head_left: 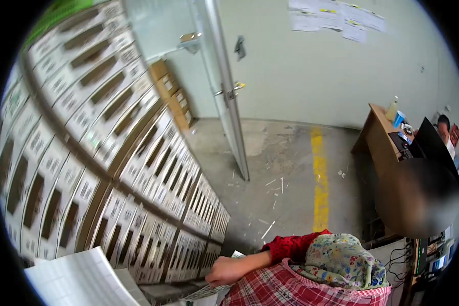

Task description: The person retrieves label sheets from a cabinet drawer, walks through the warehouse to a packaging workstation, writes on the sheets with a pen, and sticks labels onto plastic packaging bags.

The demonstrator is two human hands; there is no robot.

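My right hand (224,272) is low in the middle of the head view, with its fingers curled closed. Their tips are turned away, so whatever they may grip is hidden. Just beside and below it is a white edge with a printed grid (204,293), mostly cut off by the frame. Red cloth bunches above the bare forearm, with a floral sleeve (341,260) and a red plaid apron (275,288) behind. At the lower left, a large white panel (81,279) with faint lines stands close to the camera. My left hand is out of sight.
Tall racks of labelled white boxes (153,153) line the left side. A glass door (234,112) stands ajar near stacked brown cartons (173,97). Right: a wooden desk (380,130), a blurred head, another person (443,130), hanging cables (400,257). Yellow tape (319,178) and scraps mark the floor.
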